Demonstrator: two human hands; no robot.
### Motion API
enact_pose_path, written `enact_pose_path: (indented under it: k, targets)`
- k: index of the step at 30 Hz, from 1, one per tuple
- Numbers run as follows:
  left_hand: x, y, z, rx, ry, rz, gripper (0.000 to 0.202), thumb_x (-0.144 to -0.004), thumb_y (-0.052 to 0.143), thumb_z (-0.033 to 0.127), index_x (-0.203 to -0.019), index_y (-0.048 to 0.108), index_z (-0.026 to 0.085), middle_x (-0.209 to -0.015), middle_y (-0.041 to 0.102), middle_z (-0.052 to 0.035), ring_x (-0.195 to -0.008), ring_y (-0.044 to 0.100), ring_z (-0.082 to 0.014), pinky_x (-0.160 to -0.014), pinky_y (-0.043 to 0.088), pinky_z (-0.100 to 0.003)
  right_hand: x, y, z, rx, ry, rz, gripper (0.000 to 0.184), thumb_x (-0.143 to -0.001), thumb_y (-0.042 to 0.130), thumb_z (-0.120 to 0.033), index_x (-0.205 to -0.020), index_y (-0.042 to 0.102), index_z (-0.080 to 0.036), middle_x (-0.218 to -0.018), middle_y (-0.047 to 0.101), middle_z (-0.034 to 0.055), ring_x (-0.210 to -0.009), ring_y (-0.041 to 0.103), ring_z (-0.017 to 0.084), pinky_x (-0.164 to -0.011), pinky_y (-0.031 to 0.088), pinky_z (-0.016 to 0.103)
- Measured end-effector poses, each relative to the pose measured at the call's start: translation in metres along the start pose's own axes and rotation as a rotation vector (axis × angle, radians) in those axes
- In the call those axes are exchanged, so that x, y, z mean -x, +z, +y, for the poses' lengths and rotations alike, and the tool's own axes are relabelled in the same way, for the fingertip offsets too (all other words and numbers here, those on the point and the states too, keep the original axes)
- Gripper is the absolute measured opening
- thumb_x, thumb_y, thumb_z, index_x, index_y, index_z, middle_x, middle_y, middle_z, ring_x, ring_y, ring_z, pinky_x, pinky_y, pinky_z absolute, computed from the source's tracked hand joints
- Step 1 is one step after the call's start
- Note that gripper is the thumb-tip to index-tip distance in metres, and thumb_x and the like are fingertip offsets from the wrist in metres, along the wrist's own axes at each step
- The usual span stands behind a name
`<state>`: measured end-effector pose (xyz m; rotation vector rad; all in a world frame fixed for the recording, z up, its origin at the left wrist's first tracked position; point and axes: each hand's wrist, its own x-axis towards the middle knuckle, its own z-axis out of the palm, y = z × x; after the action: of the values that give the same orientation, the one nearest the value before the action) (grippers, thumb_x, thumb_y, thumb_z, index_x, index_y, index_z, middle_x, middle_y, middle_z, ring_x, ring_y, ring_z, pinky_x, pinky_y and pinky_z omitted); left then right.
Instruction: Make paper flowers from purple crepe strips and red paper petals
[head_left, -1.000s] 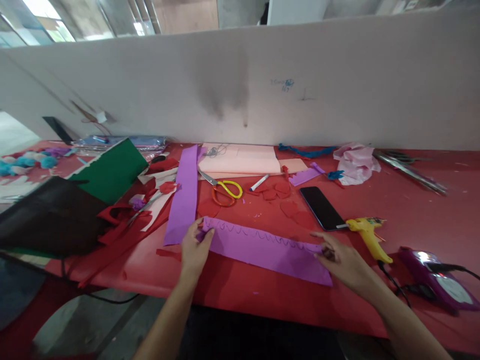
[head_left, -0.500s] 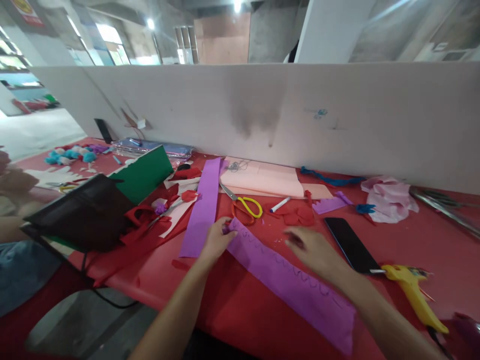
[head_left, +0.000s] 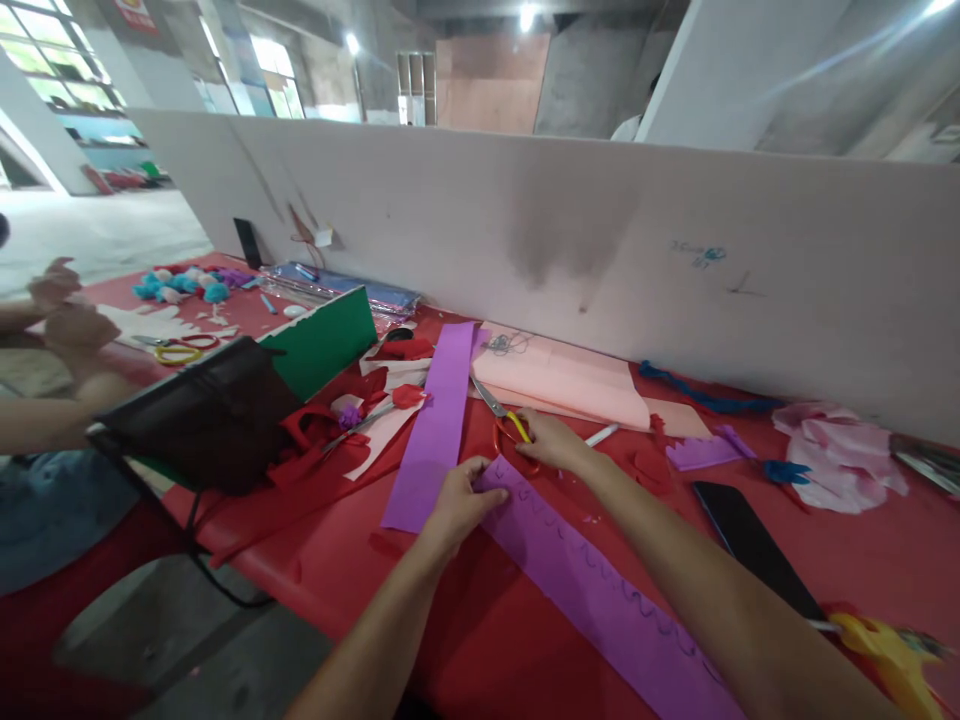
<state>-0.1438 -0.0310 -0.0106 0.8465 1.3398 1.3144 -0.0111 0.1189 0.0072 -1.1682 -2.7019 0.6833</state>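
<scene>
My left hand pinches the near-left end of a purple crepe paper strip that carries a drawn wavy line along its upper edge. The strip slants down to the right, partly under my right forearm. My right hand has its fingers closed on the handles of the scissors, one loop yellow and the other red-orange. The scissors lie at the table with their blades pointing up and left. Beside my left hand a second purple strip lies flat.
Folded peach paper lies behind the scissors, with a white marker nearby. To the right are a black phone and a yellow glue gun. A dark bag stands left; another person's hands are beyond it.
My right hand has moved left from above the purple strip to the scissors and closed on their handles. My left hand still pinches the strip's end. The camera view has shifted.
</scene>
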Motion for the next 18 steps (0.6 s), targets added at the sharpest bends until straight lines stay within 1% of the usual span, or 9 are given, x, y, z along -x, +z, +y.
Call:
enact_pose_path:
  k: [3, 5, 7, 9, 11, 13, 15, 17, 18]
  targets:
    - [0.001, 0.0, -0.002, -0.055, 0.038, 0.009, 0.018, -0.063, 0.068, 0.023, -0.078, 0.062, 0.016, -0.072, 0.067, -0.0008, -0.065, 0.063, -0.0154, -0.062, 0.049, -0.026, -0.001, -0.002, -0.005, -0.015, 0.054, 0.034, 0.03, -0.093, 0.056, -0.037, -0.115, 0.059, -0.018, -0.11, 0.063, 0.0057, -0.091, 0.064, 0.019, -0.078, 0.055, 0.038]
    - [0.001, -0.001, -0.004, -0.119, 0.079, 0.024, 0.016, -0.065, 0.066, 0.022, -0.078, 0.062, 0.016, -0.072, 0.066, -0.0006, -0.065, 0.062, -0.0153, -0.061, 0.048, -0.026, 0.002, -0.01, -0.008, -0.03, 0.088, 0.077, 0.035, -0.091, 0.058, -0.036, -0.12, 0.056, -0.018, -0.111, 0.064, 0.0074, -0.092, 0.064, 0.021, -0.08, 0.054, 0.04]
    - [0.001, -0.002, -0.005, -0.2, 0.137, 0.048, 0.014, -0.067, 0.064, 0.02, -0.08, 0.063, 0.016, -0.075, 0.067, -0.001, -0.068, 0.062, -0.0159, -0.064, 0.048, -0.026, 0.013, -0.023, -0.009, -0.053, 0.11, 0.135, 0.05, -0.084, 0.066, -0.036, -0.128, 0.052, -0.018, -0.116, 0.063, 0.0106, -0.1, 0.063, 0.028, -0.084, 0.052, 0.043]
    - [0.0, -0.003, -0.004, -0.291, 0.198, 0.069, 0.016, -0.068, 0.061, 0.018, -0.083, 0.064, 0.016, -0.079, 0.068, -0.0017, -0.074, 0.063, -0.017, -0.069, 0.048, -0.028, 0.036, -0.039, -0.008, -0.083, 0.128, 0.197, 0.066, -0.076, 0.072, -0.036, -0.135, 0.046, -0.019, -0.125, 0.061, 0.0121, -0.111, 0.059, 0.034, -0.09, 0.048, 0.044]
    - [-0.005, -0.002, 0.001, -0.383, 0.252, 0.07, 0.02, -0.068, 0.061, 0.015, -0.087, 0.065, 0.016, -0.083, 0.069, -0.0024, -0.079, 0.063, -0.0186, -0.074, 0.049, -0.029, 0.072, -0.054, -0.003, -0.141, 0.149, 0.259, 0.07, -0.075, 0.071, -0.04, -0.136, 0.042, -0.022, -0.132, 0.057, 0.01, -0.117, 0.056, 0.033, -0.093, 0.046, 0.042]
    - [-0.015, 0.001, 0.009, -0.477, 0.303, 0.057, 0.023, -0.067, 0.063, 0.013, -0.09, 0.066, 0.016, -0.086, 0.07, -0.003, -0.082, 0.064, -0.0204, -0.078, 0.049, -0.031, 0.118, -0.061, 0.007, -0.269, 0.178, 0.345, 0.061, -0.079, 0.065, -0.045, -0.133, 0.044, -0.024, -0.128, 0.059, 0.0073, -0.114, 0.058, 0.028, -0.09, 0.048, 0.038]
    - [-0.03, 0.007, 0.02, -0.567, 0.36, 0.053, 0.028, -0.066, 0.064, 0.011, -0.095, 0.067, 0.014, -0.091, 0.07, -0.0042, -0.09, 0.064, -0.0226, -0.085, 0.048, -0.034, 0.168, -0.06, 0.018, -0.391, 0.251, 0.409, 0.052, -0.08, 0.064, -0.048, -0.124, 0.049, -0.025, -0.116, 0.063, 0.0059, -0.104, 0.061, 0.025, -0.085, 0.049, 0.035]
    - [-0.049, 0.018, 0.03, -0.649, 0.414, 0.042, 0.032, -0.07, 0.062, 0.009, -0.101, 0.066, 0.012, -0.098, 0.069, -0.0056, -0.098, 0.062, -0.0244, -0.091, 0.045, -0.036, 0.216, -0.05, 0.028, -0.486, 0.357, 0.47, 0.046, -0.078, 0.065, -0.053, -0.112, 0.053, -0.024, -0.094, 0.064, 0.0038, -0.085, 0.062, 0.022, -0.072, 0.051, 0.032]
    - [-0.057, 0.025, 0.034, -0.686, 0.433, 0.038, 0.032, -0.07, 0.063, 0.009, -0.102, 0.066, 0.012, -0.098, 0.069, -0.0066, -0.099, 0.062, -0.0247, -0.093, 0.044, -0.036, 0.237, -0.044, 0.031, -0.517, 0.413, 0.48, 0.048, -0.075, 0.067, -0.054, -0.11, 0.053, -0.024, -0.086, 0.063, 0.0023, -0.077, 0.061, 0.02, -0.066, 0.05, 0.03]
